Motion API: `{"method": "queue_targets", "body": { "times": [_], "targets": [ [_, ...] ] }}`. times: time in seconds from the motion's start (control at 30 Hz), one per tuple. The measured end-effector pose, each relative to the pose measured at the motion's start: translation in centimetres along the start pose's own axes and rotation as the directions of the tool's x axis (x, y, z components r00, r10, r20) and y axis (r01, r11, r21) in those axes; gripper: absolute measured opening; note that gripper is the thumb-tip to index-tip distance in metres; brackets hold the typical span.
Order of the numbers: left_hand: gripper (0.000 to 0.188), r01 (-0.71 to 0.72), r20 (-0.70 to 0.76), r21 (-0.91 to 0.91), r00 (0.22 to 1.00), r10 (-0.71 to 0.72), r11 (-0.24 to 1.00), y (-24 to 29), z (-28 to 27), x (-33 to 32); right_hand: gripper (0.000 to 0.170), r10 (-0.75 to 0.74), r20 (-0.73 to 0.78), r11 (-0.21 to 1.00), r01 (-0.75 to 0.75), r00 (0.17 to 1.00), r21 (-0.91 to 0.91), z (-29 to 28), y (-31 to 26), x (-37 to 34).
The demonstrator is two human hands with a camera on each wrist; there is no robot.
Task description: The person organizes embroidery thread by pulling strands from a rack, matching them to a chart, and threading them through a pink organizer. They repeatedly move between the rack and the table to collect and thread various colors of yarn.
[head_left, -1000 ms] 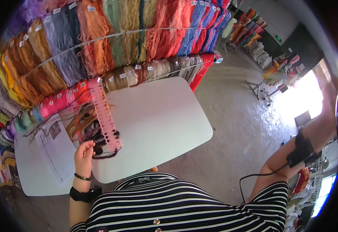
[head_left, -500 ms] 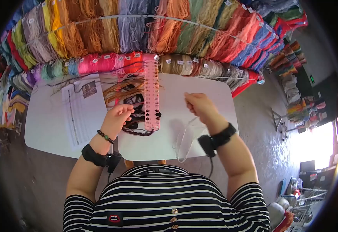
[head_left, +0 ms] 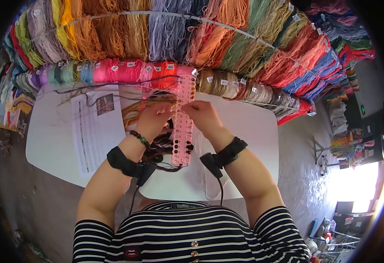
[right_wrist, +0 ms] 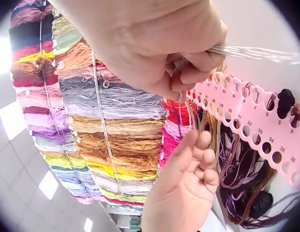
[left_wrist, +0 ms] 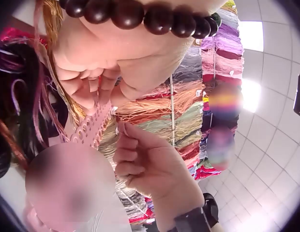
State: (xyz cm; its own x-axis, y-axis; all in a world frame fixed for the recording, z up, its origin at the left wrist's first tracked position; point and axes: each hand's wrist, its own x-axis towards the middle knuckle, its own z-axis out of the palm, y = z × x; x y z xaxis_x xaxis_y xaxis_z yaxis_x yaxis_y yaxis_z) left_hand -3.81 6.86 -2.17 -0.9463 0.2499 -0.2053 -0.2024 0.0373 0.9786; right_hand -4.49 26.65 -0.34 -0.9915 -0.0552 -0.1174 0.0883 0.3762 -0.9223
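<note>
A long pink thread organizer card (head_left: 182, 136) with numbered holes along both edges lies on the white table (head_left: 240, 144). My right hand (head_left: 203, 115) pinches a bundle of white thread (right_wrist: 256, 52) above the card's right edge. The strands trail down over the table. On the card's other side, my left hand (head_left: 157, 116) has its fingers bent, fingertips beside the holes and close to the right fingertips. A pale strand runs toward the left fingertips (right_wrist: 191, 137) in the right wrist view; I cannot tell whether they pinch it. Dark and brown threads (right_wrist: 247, 164) hang from the card's holes.
Many colored thread skeins (head_left: 165, 35) hang on a rack behind the table, held by a metal bar. Rows of shorter skeins (head_left: 126, 72) line the table's back edge. A printed sheet (head_left: 93, 131) lies at the left. Black cables run from both wrist cameras.
My right hand has come in from far right, bringing the white thread to the card. My left hand has moved up along the card's left side. The head view has turned left.
</note>
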Motion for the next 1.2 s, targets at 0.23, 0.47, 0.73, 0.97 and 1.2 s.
{"method": "queue_targets", "body": {
  "times": [0.23,0.47,0.73,0.97,1.2],
  "targets": [
    [0.036,-0.057,-0.047,0.075,0.997,0.061,0.996,-2.3,0.8,4.2,0.032,0.076,0.028,0.966,-0.066,0.997,-0.251,0.3,-0.5,1.5],
    [0.032,-0.123,-0.054,0.006,0.991,0.124,0.992,-1.3,1.7,4.0,0.030,0.009,0.092,0.963,0.016,0.996,-0.270,-0.2,0.6,1.5],
    [0.041,-0.224,-0.111,0.352,0.954,0.278,0.909,0.6,0.9,2.6,0.019,-0.177,0.045,0.873,0.178,0.983,-0.454,-0.7,-2.1,-0.2],
    [0.031,-0.013,0.226,-0.229,0.972,0.066,0.973,4.1,1.6,-0.7,0.012,-0.581,0.050,0.643,0.495,0.813,-0.585,-1.7,-4.7,-3.1],
    [0.021,-0.057,0.261,0.067,0.965,0.038,0.996,4.1,1.2,-1.6,0.014,-0.268,0.081,0.950,0.277,0.960,-0.144,-2.8,-4.4,-4.0]
  ]
}}
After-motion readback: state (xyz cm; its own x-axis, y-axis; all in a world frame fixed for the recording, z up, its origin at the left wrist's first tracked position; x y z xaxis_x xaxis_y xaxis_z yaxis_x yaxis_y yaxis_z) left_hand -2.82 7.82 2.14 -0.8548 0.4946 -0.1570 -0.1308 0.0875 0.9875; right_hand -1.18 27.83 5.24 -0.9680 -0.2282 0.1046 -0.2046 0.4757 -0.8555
